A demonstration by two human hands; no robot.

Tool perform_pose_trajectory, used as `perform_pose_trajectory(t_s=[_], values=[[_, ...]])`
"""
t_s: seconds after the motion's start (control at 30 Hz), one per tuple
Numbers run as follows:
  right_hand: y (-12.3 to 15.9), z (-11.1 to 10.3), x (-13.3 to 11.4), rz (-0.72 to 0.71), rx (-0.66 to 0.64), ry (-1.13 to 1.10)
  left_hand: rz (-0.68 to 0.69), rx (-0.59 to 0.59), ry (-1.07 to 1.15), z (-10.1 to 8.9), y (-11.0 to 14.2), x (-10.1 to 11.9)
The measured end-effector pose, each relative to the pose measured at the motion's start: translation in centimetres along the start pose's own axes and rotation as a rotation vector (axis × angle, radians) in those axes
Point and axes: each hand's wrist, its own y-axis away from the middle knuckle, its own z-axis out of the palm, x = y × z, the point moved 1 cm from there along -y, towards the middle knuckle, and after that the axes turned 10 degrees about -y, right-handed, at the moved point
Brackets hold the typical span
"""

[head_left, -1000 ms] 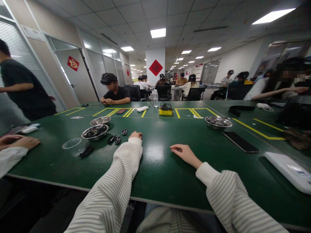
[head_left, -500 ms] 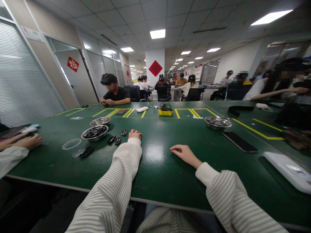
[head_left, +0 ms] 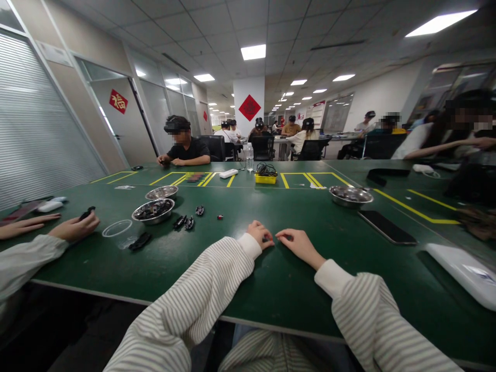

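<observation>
My left hand (head_left: 259,234) is just above or on the green table (head_left: 248,279), its fingers curled toward the thumb. Close beside it on the right, my right hand (head_left: 297,244) has its thumb and index finger pinched together, fingertips pointing at the left hand. Anything between the fingers of either hand is too small or hidden to make out. Beyond my left hand lies a small red and black part (head_left: 220,217). Further left are several small black, shiny parts (head_left: 189,223), near a metal bowl (head_left: 154,221) filled with dark pieces.
Another metal bowl (head_left: 161,192) stands behind the filled one, beside a clear plastic cup (head_left: 117,235) and a black item (head_left: 140,242). To the right are a third bowl (head_left: 351,202), a phone (head_left: 387,227) and a white case (head_left: 461,274). A co-worker's hand (head_left: 79,226) holds something black at left.
My left hand has come back and to the right, beside my right hand. The small red and black part now shows near where it was. The neighbour's hand has lifted a black thing.
</observation>
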Motion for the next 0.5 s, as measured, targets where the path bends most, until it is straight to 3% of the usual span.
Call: perform_pose_trajectory(t_s=[0.1,0.17,0.3,0.4,0.5], values=[[0.0,-0.1,0.2,-0.006,0.001,0.041,0.042,-0.007,0.014,-0.1,0.0,0.6],[0.1,-0.1,0.2,-0.016,-0.013,0.060,-0.019,0.011,-0.026,-0.6,-0.2,-0.8],[0.3,0.0,0.0,-0.041,-0.047,0.088,-0.342,0.066,-0.223,-2.6,-0.1,-6.7],[0.4,0.1,-0.1,-0.058,-0.068,0.096,-0.623,0.001,-0.308,-3.5,0.8,-11.4],[0.5,0.3,-0.3,-0.064,-0.094,0.092,-0.674,-0.102,-0.289,-3.2,1.4,-13.5]])
